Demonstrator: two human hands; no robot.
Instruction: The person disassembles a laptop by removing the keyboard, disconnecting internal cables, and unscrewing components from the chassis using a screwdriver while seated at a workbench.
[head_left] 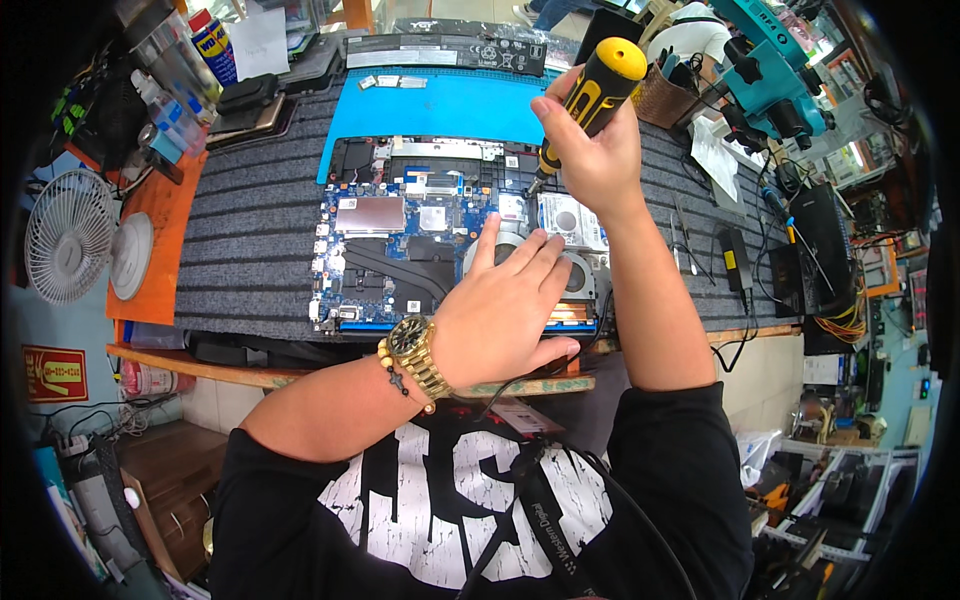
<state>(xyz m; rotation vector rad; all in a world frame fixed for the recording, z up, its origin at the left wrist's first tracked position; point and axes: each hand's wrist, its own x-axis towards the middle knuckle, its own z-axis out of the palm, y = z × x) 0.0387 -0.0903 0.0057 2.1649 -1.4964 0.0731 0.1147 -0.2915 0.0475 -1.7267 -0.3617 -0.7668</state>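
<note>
An opened laptop (pixel 375 270) lies on the bench with its blue circuit board, heat pipes and a cooling fan (pixel 578 275) bare. My left hand (pixel 505 300) rests palm down across its right half, fingers stretched out, covering part of the board and fan area. In my right hand (pixel 600 150) is a black and yellow screwdriver (pixel 590 95), tilted with its shaft pointing down and left. The bit comes down beside the top left corner of a silver hard drive (pixel 572 218); whether it sits in a screw is too small to tell.
Behind the laptop lies a blue mat (pixel 440 110) with small parts, and beyond it a black battery (pixel 445 54). Tweezers (pixel 685 235) and a black adapter (pixel 735 262) lie on the right. A teal microscope (pixel 775 75) stands back right, a white fan (pixel 70 232) far left.
</note>
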